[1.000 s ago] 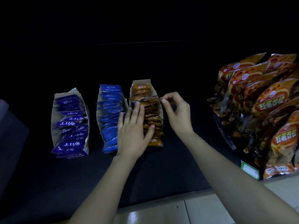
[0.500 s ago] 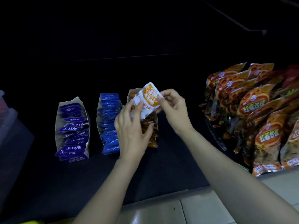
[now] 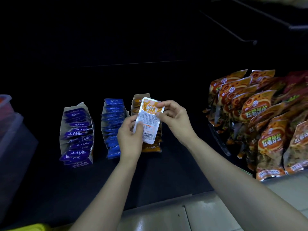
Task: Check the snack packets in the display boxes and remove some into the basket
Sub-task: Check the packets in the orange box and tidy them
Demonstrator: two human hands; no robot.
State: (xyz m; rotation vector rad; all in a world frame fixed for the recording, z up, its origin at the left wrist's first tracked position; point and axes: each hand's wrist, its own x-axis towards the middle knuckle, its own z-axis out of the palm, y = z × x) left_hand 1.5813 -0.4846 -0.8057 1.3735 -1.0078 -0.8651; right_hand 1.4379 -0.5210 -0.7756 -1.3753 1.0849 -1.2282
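Both hands hold one orange-and-white snack packet [image 3: 148, 121] above the orange display box [image 3: 150, 148], its printed back with a barcode facing me. My left hand [image 3: 130, 139] pinches the packet's lower left edge. My right hand [image 3: 175, 119] pinches its upper right corner. Three open display boxes stand in a row on the dark shelf: a purple-packet box [image 3: 75, 135] at left, a blue-packet box [image 3: 112, 127] in the middle, and the orange one partly hidden behind my hands.
Large orange snack bags [image 3: 260, 124] stand packed on the right of the shelf. Clear plastic tubs [image 3: 6, 112] sit at the left edge. A yellow object [image 3: 35, 227] shows at the bottom left. Pale floor tiles [image 3: 166, 217] lie below the shelf edge.
My right hand drew a packet out of the orange box and lifted it. My left hand left the box and took the packet's lower edge. The packet now shows its barcode side.
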